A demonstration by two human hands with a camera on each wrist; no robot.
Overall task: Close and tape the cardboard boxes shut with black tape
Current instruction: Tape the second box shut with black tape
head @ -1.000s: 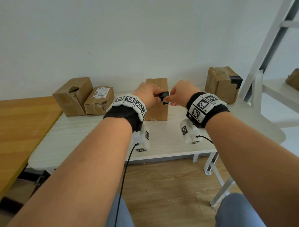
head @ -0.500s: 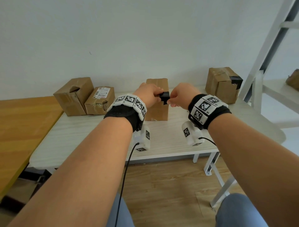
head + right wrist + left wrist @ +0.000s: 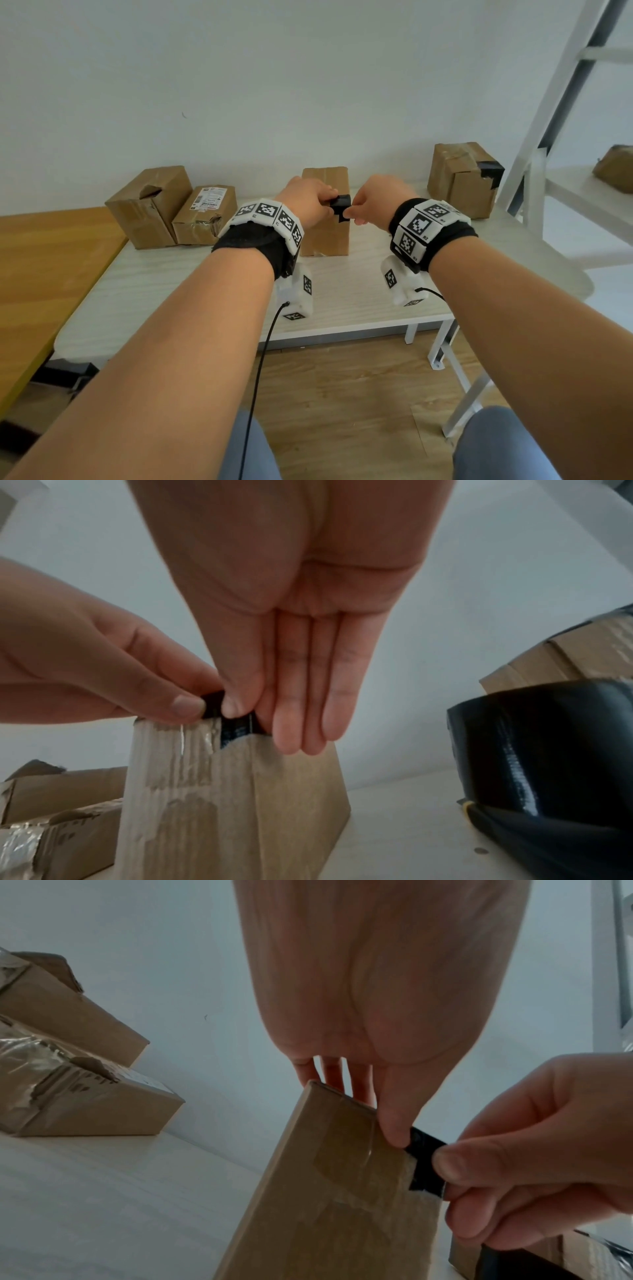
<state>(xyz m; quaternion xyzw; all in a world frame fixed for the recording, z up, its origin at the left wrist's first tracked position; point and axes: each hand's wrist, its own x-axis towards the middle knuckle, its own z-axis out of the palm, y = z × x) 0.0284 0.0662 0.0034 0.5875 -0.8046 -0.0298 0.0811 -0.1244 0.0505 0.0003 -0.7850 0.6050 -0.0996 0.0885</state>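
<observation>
On the white table [image 3: 342, 301] a tall box [image 3: 325, 236] stands upright at the far middle, near the wall, and both hands meet at its top front edge. The left hand [image 3: 305, 205] has its thumb [image 3: 394, 1123] pressed down on the box's front upper corner, pinching the near end of a short tape strip [image 3: 340, 209] against the cardboard, while its other fingers [image 3: 332, 1073] reach over the top; it is closed round the tape and the box edge. The right hand [image 3: 376, 202], at 3 o'clock from the left and almost touching it, pinches the other end of the strip between thumb [image 3: 236, 704] and forefinger, with its three remaining fingers [image 3: 308, 696] held straight and together, pointing down over the box's front face. The black tape is stretched between the two pinches, its lower part already lying on the box's top front edge; how much of it is stuck down cannot be told. At 9 o'clock from the tall box, two more boxes sit side by side: a left box [image 3: 150, 205] with a torn top and a labelled box [image 3: 205, 216] just beside it. At 3 o'clock, well apart, stands a taped box [image 3: 462, 178] bearing black tape on one corner. In the right wrist view a tape roll [image 3: 548, 750] lies on the table at 3 o'clock of the tall box.
</observation>
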